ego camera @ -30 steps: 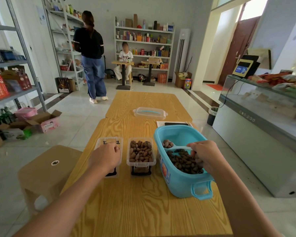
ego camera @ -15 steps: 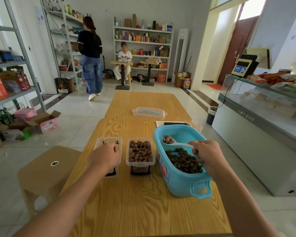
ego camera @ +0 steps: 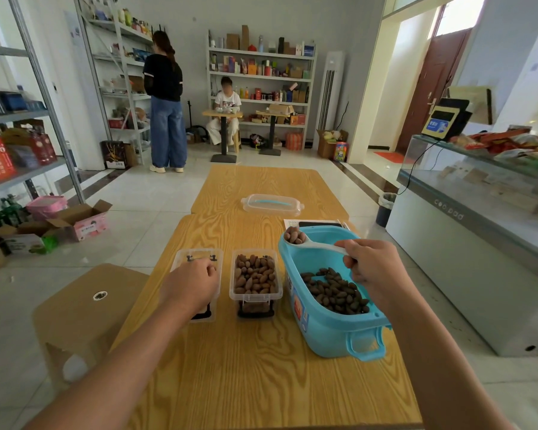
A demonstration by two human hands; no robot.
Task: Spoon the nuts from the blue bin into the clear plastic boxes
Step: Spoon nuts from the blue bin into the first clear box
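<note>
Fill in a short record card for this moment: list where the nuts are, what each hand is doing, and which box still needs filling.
Right hand: grips the white spoon, loaded with nuts, above the blue bin
Left hand: rests on the left box, fingers curled
Middle box: full of nuts
Left box: looks empty where visible
Blue bin: dark nuts heaped at its near end
Lid: lying farther back on the table

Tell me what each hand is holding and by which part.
The right hand grips the white spoon by the end of its handle, its bowl loaded with nuts. The left hand rests on the empty clear box; whether it grips it cannot be told.
</note>
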